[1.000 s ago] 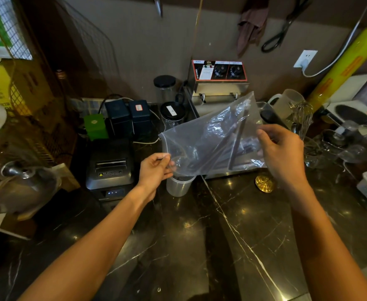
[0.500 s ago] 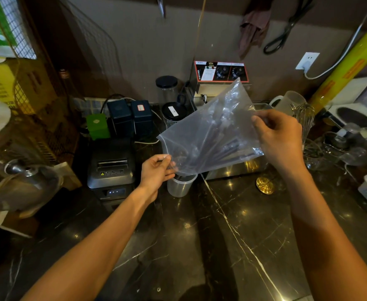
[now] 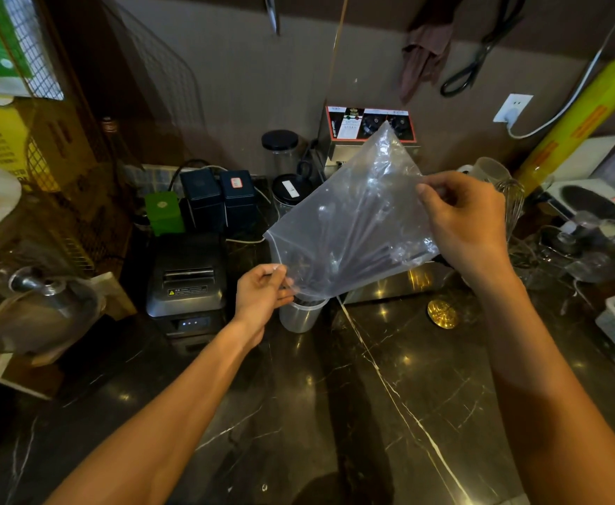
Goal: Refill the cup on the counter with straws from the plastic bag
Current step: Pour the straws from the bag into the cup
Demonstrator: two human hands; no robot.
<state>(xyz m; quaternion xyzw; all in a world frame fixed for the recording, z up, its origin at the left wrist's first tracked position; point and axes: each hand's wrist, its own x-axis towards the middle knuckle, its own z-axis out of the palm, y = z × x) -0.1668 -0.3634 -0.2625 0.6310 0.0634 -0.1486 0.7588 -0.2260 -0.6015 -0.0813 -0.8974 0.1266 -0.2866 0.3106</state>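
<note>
Bag [image 3: 349, 220] tilted steeper than before, dark straws [image 3: 357, 249] blurred, cup [image 3: 300, 315] half-hidden.

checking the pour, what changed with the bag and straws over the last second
The right hand raised its end of the plastic bag, tilting it steeper; the dark straws slid toward the low corner over the cup. The left hand kept pinching that corner; the cup stayed put.
</note>
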